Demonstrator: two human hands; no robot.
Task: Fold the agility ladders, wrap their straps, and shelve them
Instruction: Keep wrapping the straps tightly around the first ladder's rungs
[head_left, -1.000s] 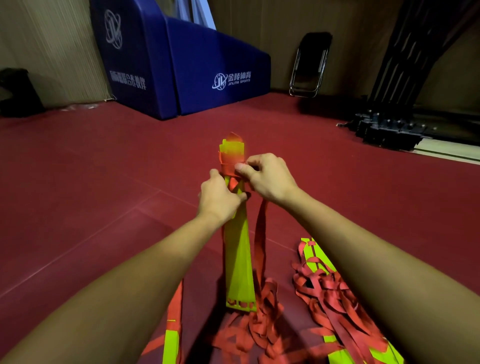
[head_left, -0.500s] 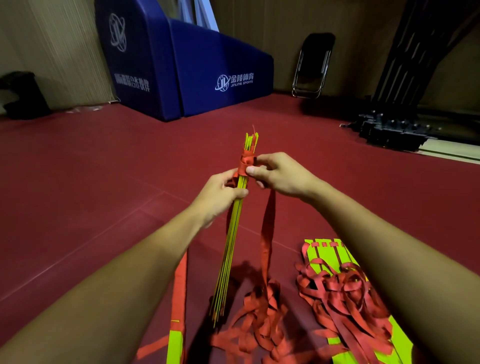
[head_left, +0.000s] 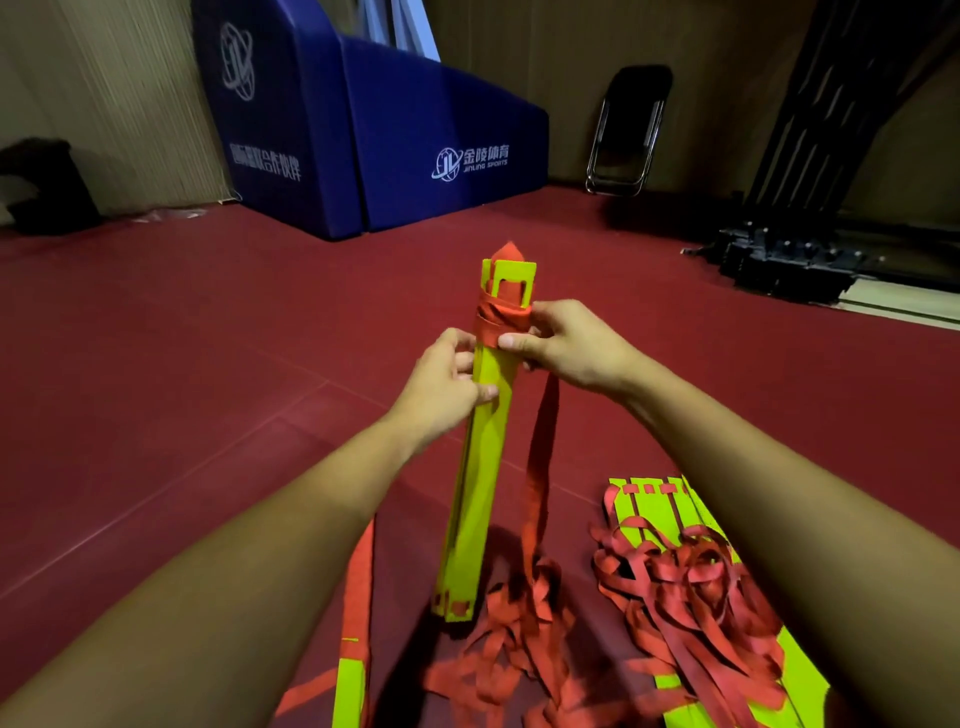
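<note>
A stacked bundle of yellow-green ladder rungs (head_left: 475, 483) stands nearly upright in front of me, its flat face toward me. My left hand (head_left: 447, 382) grips the bundle just below its upper third. A red strap (head_left: 501, 319) is wound round the top of the bundle, and my right hand (head_left: 561, 345) pinches that wrap at its right side. The loose strap tail (head_left: 540, 467) hangs down from my right hand into a red heap on the floor. A second folded ladder (head_left: 691, 587) lies on the floor at the right under tangled red straps.
Red floor all round. A blue padded block (head_left: 374, 140) stands against the back wall, with a folded black chair (head_left: 628, 130) to its right. Black metal equipment (head_left: 784, 260) sits at far right. Another rung with strap (head_left: 353, 649) lies at bottom left.
The rung bundle has turned from edge-on to face-on. More red strap is wound round its top. Both hands stay on the bundle.
</note>
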